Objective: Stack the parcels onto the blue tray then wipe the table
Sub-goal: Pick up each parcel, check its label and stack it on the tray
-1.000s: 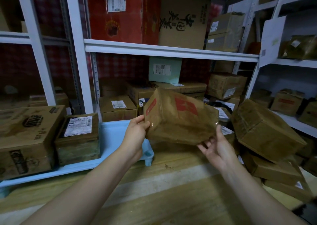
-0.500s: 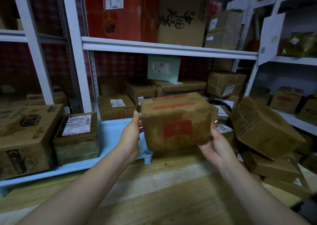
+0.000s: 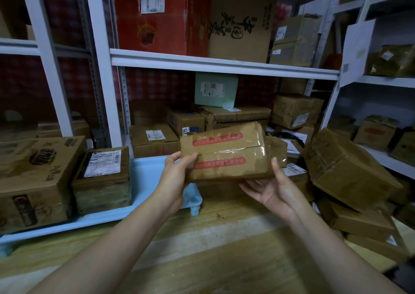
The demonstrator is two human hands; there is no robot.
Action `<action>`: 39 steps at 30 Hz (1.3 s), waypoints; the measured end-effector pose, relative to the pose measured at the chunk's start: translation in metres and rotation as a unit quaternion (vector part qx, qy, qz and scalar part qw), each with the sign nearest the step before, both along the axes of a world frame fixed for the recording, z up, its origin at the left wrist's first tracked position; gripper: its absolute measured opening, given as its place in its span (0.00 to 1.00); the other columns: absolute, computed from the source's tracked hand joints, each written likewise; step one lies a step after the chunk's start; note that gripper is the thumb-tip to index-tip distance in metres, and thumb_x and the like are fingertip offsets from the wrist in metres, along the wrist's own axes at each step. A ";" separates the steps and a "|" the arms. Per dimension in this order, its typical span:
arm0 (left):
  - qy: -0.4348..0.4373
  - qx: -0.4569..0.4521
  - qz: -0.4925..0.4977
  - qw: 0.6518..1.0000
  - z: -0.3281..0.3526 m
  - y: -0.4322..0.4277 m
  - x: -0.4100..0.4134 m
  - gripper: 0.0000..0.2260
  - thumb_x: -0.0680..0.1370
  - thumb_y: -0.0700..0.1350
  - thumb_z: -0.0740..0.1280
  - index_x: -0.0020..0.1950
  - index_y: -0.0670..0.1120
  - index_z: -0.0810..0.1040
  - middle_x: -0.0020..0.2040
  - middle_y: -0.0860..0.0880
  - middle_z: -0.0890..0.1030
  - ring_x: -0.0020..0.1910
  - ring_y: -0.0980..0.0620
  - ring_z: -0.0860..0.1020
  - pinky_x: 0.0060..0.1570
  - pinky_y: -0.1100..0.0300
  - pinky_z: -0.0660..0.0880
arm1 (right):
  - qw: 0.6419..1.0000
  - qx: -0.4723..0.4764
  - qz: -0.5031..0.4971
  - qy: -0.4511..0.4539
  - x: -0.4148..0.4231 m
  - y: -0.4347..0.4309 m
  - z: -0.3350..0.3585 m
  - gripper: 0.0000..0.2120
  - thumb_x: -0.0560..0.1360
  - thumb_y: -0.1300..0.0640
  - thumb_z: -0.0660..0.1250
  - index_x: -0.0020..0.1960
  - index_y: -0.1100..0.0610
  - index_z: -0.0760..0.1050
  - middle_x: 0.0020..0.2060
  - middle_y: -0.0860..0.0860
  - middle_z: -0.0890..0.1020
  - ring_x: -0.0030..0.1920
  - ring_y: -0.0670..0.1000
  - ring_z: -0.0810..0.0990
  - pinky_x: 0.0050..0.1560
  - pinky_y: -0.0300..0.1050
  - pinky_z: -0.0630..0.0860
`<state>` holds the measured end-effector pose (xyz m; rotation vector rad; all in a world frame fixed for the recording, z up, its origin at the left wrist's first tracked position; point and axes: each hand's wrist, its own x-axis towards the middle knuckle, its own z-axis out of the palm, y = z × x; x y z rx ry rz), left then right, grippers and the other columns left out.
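The wooden table (image 3: 224, 260) is lying under the blue tray (image 3: 148, 177). A large carton (image 3: 33, 181) is sitting on the tray's left part, with a labelled parcel (image 3: 103, 181) touching it on the tray's middle. A taped parcel (image 3: 224, 154) (two red strips on top) is hanging in the air above the tray's right corner. The left hand (image 3: 177, 177) is pinching its left end, thumb on top. The right hand (image 3: 276, 192) is cradling its right end, fingers spread underneath.

Taped brown parcel (image 3: 224, 154) aloft near blue tray (image 3: 146, 177) end
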<state>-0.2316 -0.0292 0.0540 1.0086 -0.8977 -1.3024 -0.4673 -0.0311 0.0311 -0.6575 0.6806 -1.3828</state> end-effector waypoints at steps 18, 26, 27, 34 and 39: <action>-0.063 -0.025 -0.001 0.998 0.007 0.011 -0.015 0.19 0.81 0.58 0.59 0.70 0.54 0.68 0.51 0.53 0.82 0.48 0.57 0.80 0.38 0.62 0.75 | 0.998 -0.025 -0.044 0.031 0.009 0.006 0.009 0.17 0.80 0.50 0.62 0.62 0.59 0.78 0.59 0.61 0.83 0.61 0.59 0.81 0.66 0.61 0.73; -0.078 -0.008 -0.008 0.997 0.004 0.013 -0.013 0.21 0.80 0.48 0.65 0.72 0.56 0.66 0.48 0.54 0.81 0.34 0.62 0.81 0.28 0.69 0.75 | 0.997 -0.041 -0.062 -0.006 0.013 0.003 0.012 0.17 0.79 0.54 0.64 0.65 0.58 0.75 0.55 0.56 0.86 0.58 0.54 0.84 0.60 0.56 0.78; -0.079 -0.006 -0.008 0.997 0.004 0.013 -0.012 0.21 0.80 0.47 0.65 0.73 0.56 0.66 0.48 0.55 0.80 0.36 0.61 0.81 0.26 0.71 0.74 | 0.997 -0.042 -0.065 -0.016 0.013 0.002 0.011 0.19 0.77 0.54 0.66 0.66 0.58 0.74 0.58 0.56 0.84 0.60 0.54 0.83 0.62 0.56 0.78; -0.107 -0.005 -0.009 0.994 0.003 0.012 -0.011 0.21 0.81 0.40 0.63 0.71 0.56 0.66 0.45 0.54 0.82 0.43 0.58 0.79 0.27 0.73 0.72 | 0.997 -0.045 -0.062 -0.013 0.012 0.002 0.007 0.24 0.76 0.54 0.66 0.70 0.62 0.72 0.65 0.59 0.80 0.68 0.56 0.77 0.72 0.56 0.68; -0.132 -0.007 -0.008 0.991 0.005 0.016 -0.015 0.14 0.80 0.36 0.61 0.57 0.54 0.73 0.55 0.47 0.83 0.48 0.50 0.80 0.43 0.59 0.76 | 0.998 -0.032 -0.055 0.020 0.013 0.003 0.009 0.23 0.81 0.50 0.60 0.71 0.62 0.72 0.67 0.62 0.77 0.70 0.59 0.74 0.73 0.58 0.67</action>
